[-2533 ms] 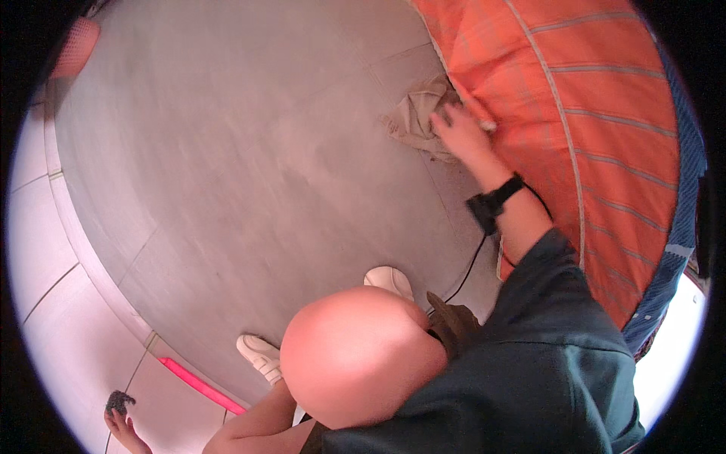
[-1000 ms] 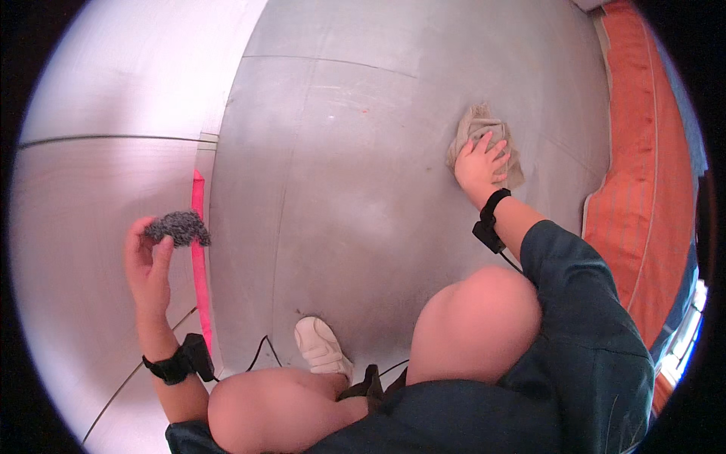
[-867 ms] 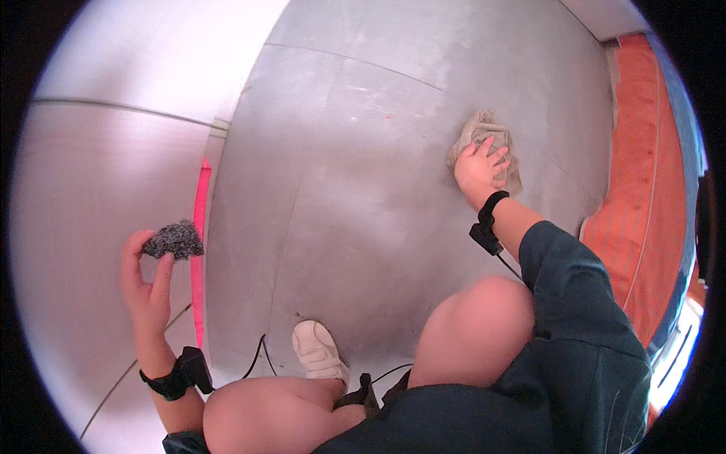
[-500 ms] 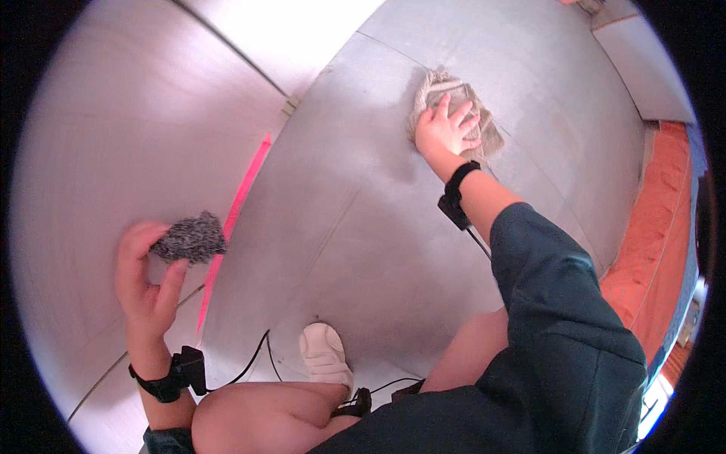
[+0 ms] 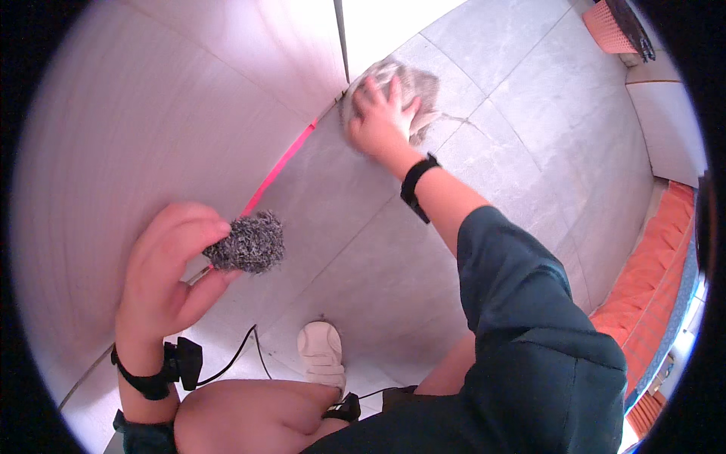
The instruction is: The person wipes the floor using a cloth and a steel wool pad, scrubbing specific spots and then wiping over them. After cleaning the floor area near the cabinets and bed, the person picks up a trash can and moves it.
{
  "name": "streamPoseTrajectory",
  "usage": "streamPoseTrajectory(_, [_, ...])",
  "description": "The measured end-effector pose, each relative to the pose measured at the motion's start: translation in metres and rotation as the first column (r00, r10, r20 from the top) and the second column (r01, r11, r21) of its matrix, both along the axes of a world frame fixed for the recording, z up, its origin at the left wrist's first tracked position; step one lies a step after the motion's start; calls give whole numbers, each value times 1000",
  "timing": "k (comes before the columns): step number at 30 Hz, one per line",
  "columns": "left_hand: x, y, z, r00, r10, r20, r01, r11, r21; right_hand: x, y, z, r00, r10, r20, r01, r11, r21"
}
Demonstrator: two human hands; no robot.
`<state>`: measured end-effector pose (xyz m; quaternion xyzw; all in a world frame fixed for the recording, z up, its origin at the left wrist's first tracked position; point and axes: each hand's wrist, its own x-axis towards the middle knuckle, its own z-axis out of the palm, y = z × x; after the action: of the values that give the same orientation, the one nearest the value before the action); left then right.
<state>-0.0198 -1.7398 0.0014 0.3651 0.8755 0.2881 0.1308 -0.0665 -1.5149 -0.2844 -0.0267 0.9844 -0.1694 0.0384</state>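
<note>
My left hand (image 5: 166, 272) is raised in front of the pale wall and pinches a grey steel-wool scrubber (image 5: 248, 244) between thumb and fingers. My right hand (image 5: 380, 115) is stretched out, palm down with fingers spread, pressing a beige cloth (image 5: 417, 89) flat on the grey tiled floor (image 5: 529, 121) where it meets the wall. Each wrist wears a black band.
A pink strip (image 5: 280, 165) runs along the foot of the wall. My white shoe (image 5: 321, 352) and bare knee (image 5: 257, 412) are at the bottom. An orange striped fabric (image 5: 650, 280) lies at the right edge, and an orange basket (image 5: 616, 26) stands at the top right.
My right hand has slid the cloth across the floor, away from the orange fabric to the wall's foot. My left hand with the scrubber has come up and closer to the camera.
</note>
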Motion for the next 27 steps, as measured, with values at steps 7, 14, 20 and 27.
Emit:
streamPoseTrajectory(7, [0,2,2,992,38,-119,-52,992,-116,66,-20,20,845,533,-40,-533,834,-142])
streamPoseTrajectory(14, [0,-7,25,974,112,-199,-135,985,-105,132,40,71,684,729,-21,-727,678,-106])
streamPoseTrajectory(20, [20,37,-18,938,-113,-326,-28,917,-398,236,133,59,767,639,63,-631,768,-110])
streamPoseTrajectory(27, [-83,165,-121,785,-305,-539,48,898,-438,262,159,70,972,-179,153,168,982,88])
